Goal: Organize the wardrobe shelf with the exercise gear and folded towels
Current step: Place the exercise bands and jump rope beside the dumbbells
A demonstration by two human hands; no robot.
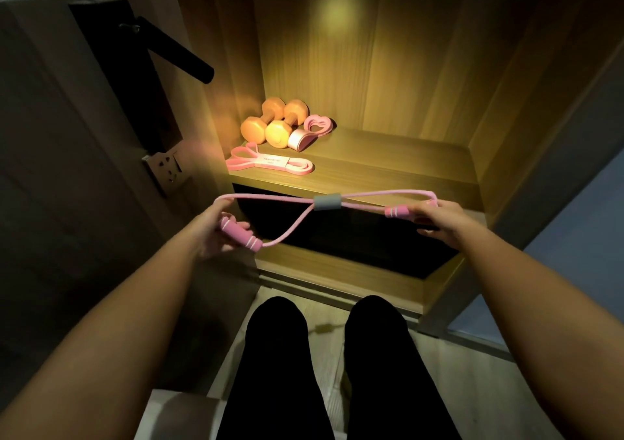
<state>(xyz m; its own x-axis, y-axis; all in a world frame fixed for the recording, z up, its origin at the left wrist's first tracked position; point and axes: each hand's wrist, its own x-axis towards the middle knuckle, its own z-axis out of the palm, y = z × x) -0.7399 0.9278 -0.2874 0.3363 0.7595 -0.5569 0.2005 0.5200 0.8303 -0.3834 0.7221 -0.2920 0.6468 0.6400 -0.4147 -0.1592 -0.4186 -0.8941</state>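
Observation:
I hold a pink figure-eight resistance tube (297, 218) with a grey middle sleeve in front of the lit wooden wardrobe shelf (388, 166). My left hand (216, 228) grips its left foam handle, my right hand (435, 220) grips the right one, and the tube is spread wide just before the shelf's front edge. Two orange dumbbells (273, 124) lie side by side at the shelf's back left. A rolled pink band (309, 132) rests against them, and a flat pink band (270, 163) lies in front. No towels are in view.
A door with a black lever handle (175, 49) and a wall socket (167, 169) stand at the left. A dark lower compartment (337, 233) opens under the shelf. My legs in black trousers (324, 372) are below, over a pale floor.

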